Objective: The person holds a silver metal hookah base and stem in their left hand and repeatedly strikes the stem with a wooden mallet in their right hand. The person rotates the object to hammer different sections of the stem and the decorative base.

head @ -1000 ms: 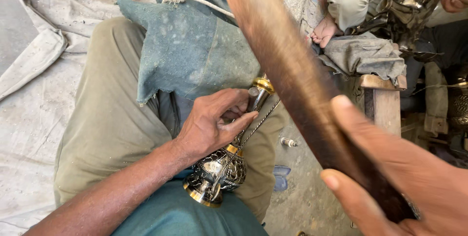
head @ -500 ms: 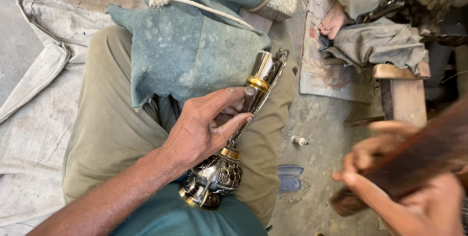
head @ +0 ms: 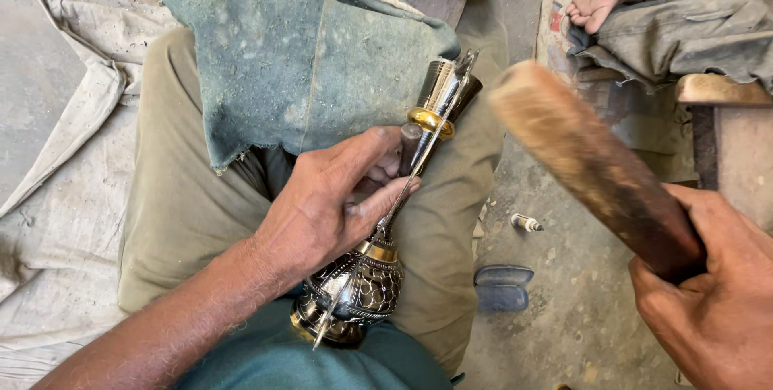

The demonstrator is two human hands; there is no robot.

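Head view: the left hand wraps the neck of an engraved metal vase lying across the lap, fingers pinching a thin metal rod and a short dark punch against it. The right hand, closed tight, holds a wooden mallet raised beside the vase's mouth. A green cloth covers the knee.

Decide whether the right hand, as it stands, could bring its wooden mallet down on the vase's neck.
Probably yes. The right hand holds the wooden mallet raised beside the engraved metal vase, with nothing between them; the left hand grips lower on the neck.
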